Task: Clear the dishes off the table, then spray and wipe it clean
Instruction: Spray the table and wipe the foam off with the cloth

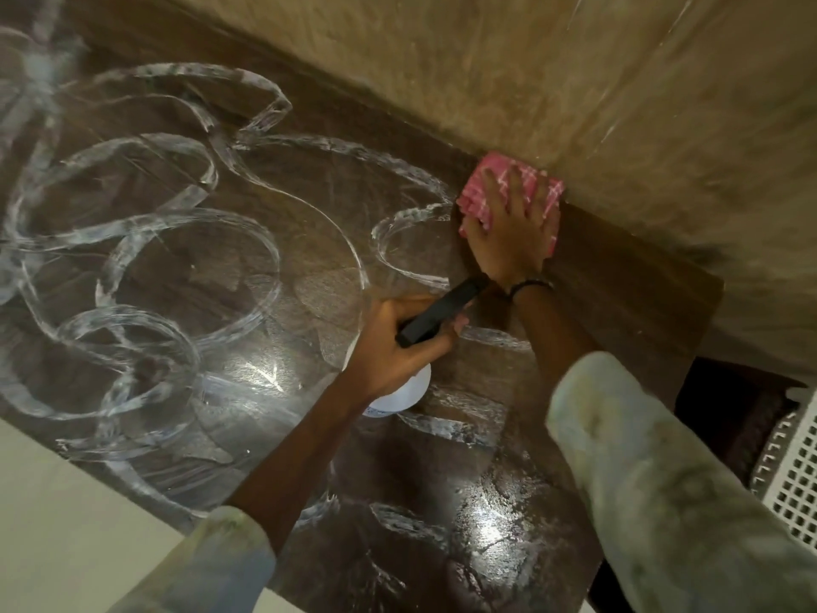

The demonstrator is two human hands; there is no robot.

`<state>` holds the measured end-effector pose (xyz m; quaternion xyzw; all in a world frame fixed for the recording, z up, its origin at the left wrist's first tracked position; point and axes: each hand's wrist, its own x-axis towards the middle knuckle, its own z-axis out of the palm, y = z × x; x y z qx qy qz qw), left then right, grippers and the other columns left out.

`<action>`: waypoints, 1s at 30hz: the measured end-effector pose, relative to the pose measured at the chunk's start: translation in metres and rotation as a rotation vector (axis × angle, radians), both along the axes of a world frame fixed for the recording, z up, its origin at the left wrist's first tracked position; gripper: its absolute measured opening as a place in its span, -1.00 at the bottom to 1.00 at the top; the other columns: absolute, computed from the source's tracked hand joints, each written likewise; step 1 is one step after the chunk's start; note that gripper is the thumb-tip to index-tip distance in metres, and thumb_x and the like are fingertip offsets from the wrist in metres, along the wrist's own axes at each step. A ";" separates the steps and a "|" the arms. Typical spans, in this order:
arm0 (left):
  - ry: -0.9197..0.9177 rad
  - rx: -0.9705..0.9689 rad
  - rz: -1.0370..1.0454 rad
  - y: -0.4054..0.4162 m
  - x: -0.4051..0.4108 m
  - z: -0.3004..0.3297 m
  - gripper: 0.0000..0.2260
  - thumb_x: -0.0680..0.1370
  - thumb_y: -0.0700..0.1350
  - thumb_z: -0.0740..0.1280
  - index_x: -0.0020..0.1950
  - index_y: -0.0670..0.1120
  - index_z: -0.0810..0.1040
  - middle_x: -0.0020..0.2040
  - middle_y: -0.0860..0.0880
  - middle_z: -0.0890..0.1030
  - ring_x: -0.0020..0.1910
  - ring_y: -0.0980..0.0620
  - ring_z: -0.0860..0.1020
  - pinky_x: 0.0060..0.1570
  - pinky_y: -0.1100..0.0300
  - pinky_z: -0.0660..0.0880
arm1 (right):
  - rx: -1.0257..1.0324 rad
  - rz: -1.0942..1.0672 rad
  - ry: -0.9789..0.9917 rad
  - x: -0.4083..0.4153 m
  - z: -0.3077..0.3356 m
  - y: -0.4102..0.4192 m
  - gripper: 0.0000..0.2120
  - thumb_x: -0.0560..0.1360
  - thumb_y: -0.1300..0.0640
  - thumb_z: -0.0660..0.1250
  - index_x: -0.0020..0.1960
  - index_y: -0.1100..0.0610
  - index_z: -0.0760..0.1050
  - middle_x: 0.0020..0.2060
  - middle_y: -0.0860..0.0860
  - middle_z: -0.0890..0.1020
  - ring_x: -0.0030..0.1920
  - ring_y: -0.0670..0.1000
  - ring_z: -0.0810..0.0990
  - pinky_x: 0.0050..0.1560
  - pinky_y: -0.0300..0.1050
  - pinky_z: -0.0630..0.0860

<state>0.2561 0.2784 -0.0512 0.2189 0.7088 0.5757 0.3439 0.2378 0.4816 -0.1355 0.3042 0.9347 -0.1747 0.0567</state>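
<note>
Table: dark, wood-grained, glossy top, lying wet and carrying white foamy streaks in looping, ring-like curves; its far edge is running along a tan, rough-looking wall.
Cloth: pink with a white check, folded into a flat pad, sitting on the table right at its far edge, touching the wall.
Right hand: lying flat on the cloth, fingers straight and spread, pressing it down on the table; a dark band is circling the wrist.
Left hand: fingers curling round the neck of the spray bottle, holding it above the table's middle, nearer than the cloth.
Spray bottle: round white body showing below the left hand, long black trigger head pointing toward the cloth.
Sleeves: 2, pale, soft fabric, pushed back from the forearms.
Basket: white plastic lattice, standing beyond the table's right end.
</note>
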 end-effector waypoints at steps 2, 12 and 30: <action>0.010 -0.020 0.019 0.002 0.002 0.000 -0.74 0.46 -0.14 0.35 -0.01 -0.32 0.61 -0.34 -0.32 0.57 -0.57 0.19 0.35 -0.47 0.21 0.30 | 0.028 0.118 0.016 -0.009 -0.003 -0.011 -0.41 0.54 -0.23 0.07 0.52 -0.15 0.03 0.55 -0.02 0.02 0.53 0.22 -0.13 0.44 0.30 -0.18; 0.050 -0.068 -0.043 0.005 -0.003 0.004 -0.78 0.41 -0.20 0.43 0.04 -0.21 0.62 -0.14 -0.27 0.63 -0.47 0.10 0.51 -0.38 0.08 0.50 | 0.105 0.274 0.035 0.089 -0.006 0.018 -0.39 0.49 -0.26 0.06 0.51 -0.17 0.07 0.53 -0.01 0.12 0.54 0.18 -0.01 0.48 0.30 -0.06; 0.013 -0.564 -0.161 -0.019 0.070 -0.020 -0.93 0.47 -0.19 0.34 -0.07 -0.13 0.58 -0.48 -0.04 0.46 -0.50 0.00 0.41 -0.41 0.16 0.34 | 0.017 -0.002 -0.051 0.192 0.006 -0.011 -0.36 0.48 -0.30 -0.13 0.53 -0.17 -0.06 0.55 -0.04 -0.05 0.54 0.15 -0.19 0.45 0.23 -0.25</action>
